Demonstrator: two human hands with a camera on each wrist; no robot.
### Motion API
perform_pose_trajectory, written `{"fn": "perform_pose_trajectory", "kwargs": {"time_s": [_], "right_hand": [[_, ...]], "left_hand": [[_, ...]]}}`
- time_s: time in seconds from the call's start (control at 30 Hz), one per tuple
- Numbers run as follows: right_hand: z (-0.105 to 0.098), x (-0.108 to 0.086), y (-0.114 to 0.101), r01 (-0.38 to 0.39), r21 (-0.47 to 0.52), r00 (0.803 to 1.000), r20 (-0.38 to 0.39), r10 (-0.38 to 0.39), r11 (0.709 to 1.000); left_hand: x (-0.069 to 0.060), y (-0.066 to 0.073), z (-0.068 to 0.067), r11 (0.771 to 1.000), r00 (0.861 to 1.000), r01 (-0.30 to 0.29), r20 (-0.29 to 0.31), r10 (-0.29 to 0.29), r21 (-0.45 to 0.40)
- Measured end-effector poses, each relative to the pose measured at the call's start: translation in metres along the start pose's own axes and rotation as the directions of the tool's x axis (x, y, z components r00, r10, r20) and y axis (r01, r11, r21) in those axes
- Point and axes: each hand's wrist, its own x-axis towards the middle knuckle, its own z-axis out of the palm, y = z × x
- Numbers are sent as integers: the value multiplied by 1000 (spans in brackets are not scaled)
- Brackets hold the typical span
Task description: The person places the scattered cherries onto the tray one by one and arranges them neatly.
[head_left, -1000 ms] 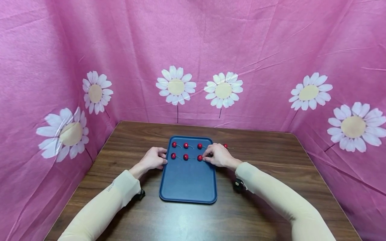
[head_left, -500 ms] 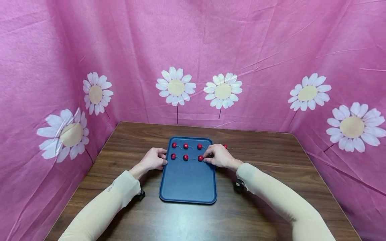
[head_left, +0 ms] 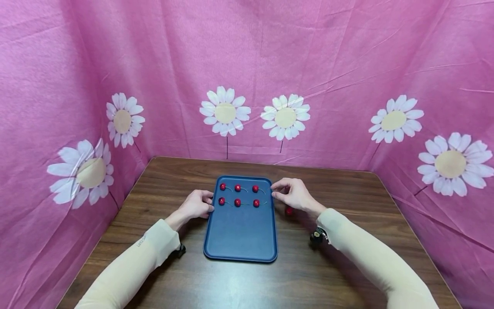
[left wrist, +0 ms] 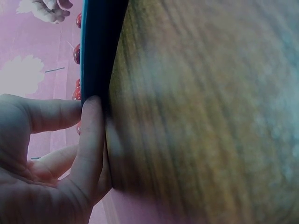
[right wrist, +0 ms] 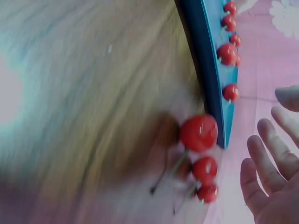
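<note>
Right hand (head_left: 296, 195) back from 6 tray cherries (head_left: 237, 202), grip spread near 3 cherries (right wrist: 204, 169) on table (head_left: 347, 193); left grip (head_left: 196, 204) relaxed against tray (head_left: 243, 234)

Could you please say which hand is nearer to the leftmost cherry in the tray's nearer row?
The left hand, touching the tray just left of that cherry; the right hand is by the opposite edge.
</note>
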Motion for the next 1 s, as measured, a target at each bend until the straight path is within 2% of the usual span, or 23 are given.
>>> {"fn": "perform_pose_trajectory", "kwargs": {"time_s": [0.23, 0.47, 0.73, 0.9, 1.0], "right_hand": [[-25, -6, 16, -73, 22, 994, -79, 75, 997], [-38, -12, 37, -158, -46, 982, -116, 152, 986], [-39, -14, 51, -183, -62, 979, -104, 176, 981], [-38, -12, 64, -201, -130, 978, -73, 193, 971], [-38, -11, 71, -186, -175, 982, -65, 177, 967]], "left_hand": [[1, -1, 1, 1000, 1000, 2, -1, -2, -2], [1, 0, 1, 1000, 1000, -2, -6, 2, -8], [1, -1, 1, 1000, 1000, 9, -8, -9, -2], [2, -1, 2, 1000, 1000, 1, -8, -1, -6], [2, 0, 1, 1000, 1000, -2, -7, 2, -5]]}}
